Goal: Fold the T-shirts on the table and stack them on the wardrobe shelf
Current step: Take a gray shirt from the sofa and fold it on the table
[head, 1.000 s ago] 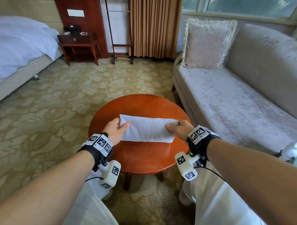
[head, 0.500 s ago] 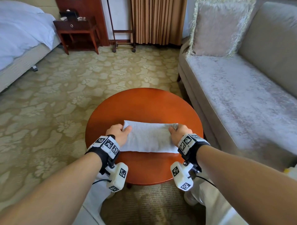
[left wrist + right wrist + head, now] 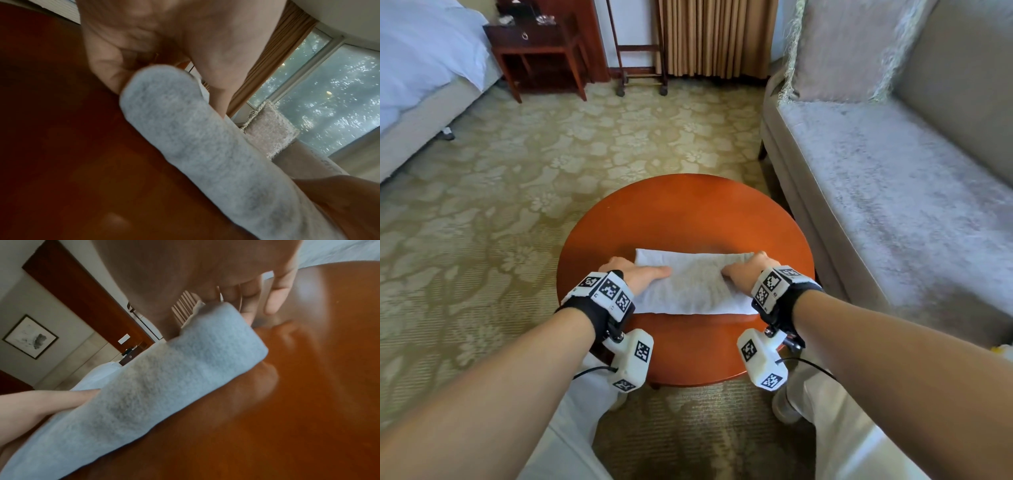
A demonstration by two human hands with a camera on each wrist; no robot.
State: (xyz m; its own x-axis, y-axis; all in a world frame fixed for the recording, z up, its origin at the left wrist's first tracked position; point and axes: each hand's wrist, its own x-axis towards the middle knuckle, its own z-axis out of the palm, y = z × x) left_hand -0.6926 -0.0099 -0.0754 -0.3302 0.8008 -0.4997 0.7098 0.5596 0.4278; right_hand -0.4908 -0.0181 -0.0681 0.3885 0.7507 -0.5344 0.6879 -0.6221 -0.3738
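Observation:
A folded white T-shirt (image 3: 695, 284) lies as a long strip across the near half of the round red-brown table (image 3: 681, 212). My left hand (image 3: 637, 270) grips its left end, thumb flat on top and fingers tucked round the end. My right hand (image 3: 744, 269) grips the right end the same way. In the left wrist view the T-shirt's rounded fold (image 3: 195, 138) runs between the thumb and palm of my left hand (image 3: 144, 40). In the right wrist view my right hand's fingers (image 3: 273, 293) curl past the end of the T-shirt (image 3: 164, 378).
A grey sofa (image 3: 876, 192) with a fringed cushion (image 3: 839, 48) stands close on the right of the table. A bed (image 3: 421, 68), a dark wooden nightstand (image 3: 534, 44) and a wheeled rack (image 3: 640, 68) stand across the patterned carpet (image 3: 517, 192).
Both hands have stayed at the shirt's ends while their thumbs slid further onto its top. The head view has tipped downward and nearer the table.

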